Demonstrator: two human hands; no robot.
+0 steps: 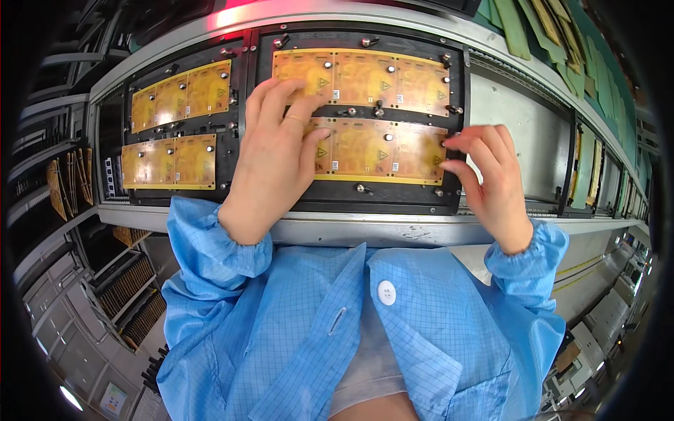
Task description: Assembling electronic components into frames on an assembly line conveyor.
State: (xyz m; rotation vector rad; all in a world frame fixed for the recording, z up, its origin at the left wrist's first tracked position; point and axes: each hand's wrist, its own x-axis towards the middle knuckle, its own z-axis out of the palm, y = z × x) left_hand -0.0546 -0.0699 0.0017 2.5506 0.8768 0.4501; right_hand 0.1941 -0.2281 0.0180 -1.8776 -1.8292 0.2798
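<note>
- My left grip is open: the left hand (270,151) spreads over the left part of two amber panels, fingers toward the far panel (365,77), thumb over the near panel (361,151).
- My right hand (495,172) curls finger and thumb, tips apart, at the near panel's right edge; whether they pinch the small fastener there, I cannot tell.
- Both panels lie in the black carrier (302,202), the near one just below the far one, with dark pegs and knobs about them.
- If my left palm leans too hard, I judge the near panel could flex or slide out of line.
- A fingertip slipping at the right edge could knock the fastener askew or smear the panel's face.
- My loose blue sleeves (217,228) could snag a knob if I reach farther.
- The carrier sits between metal rails, the near rail (365,230) running along my front; a second carrier with amber panels (181,97) is at left, a pale metal plate (523,105) at right.
- Green boards (512,31) lean at the far right, racks of brown boards (126,288) stand at left, and red light glows on the far rail (235,17).
</note>
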